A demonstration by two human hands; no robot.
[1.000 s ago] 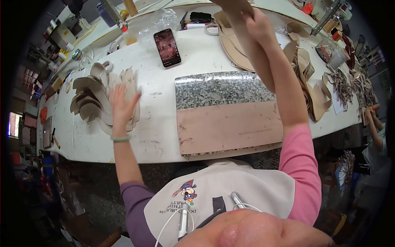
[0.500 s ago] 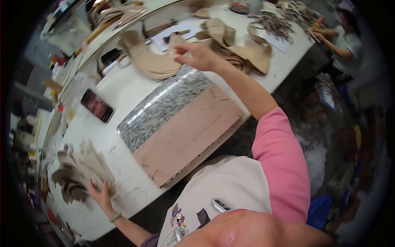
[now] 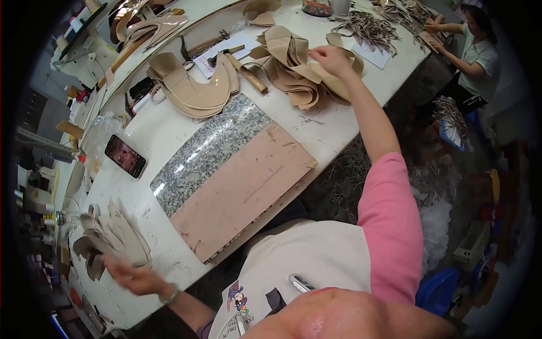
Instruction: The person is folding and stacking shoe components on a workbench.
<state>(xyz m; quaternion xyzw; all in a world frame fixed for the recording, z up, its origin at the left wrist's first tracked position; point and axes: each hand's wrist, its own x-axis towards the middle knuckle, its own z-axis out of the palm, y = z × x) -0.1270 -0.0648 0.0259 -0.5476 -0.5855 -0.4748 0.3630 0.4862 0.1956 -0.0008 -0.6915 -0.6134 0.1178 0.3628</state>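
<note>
Pinching tan leather piece (image 3: pixel 316 70) in right hand (image 3: pixel 330 58) grip; left hand (image 3: pixel 132 277) beside grey pieces (image 3: pixel 110 240).

The worktop (image 3: pixel 169 127) is white. In the middle lies a speckled grey stone slab (image 3: pixel 209 152) with a plain pink board (image 3: pixel 243 198) on it. Far piles of cut pieces (image 3: pixel 293 68) are tan. The near left pieces (image 3: pixel 113 240) are grey-brown. The sleeve (image 3: pixel 389 220) is pink.
</note>
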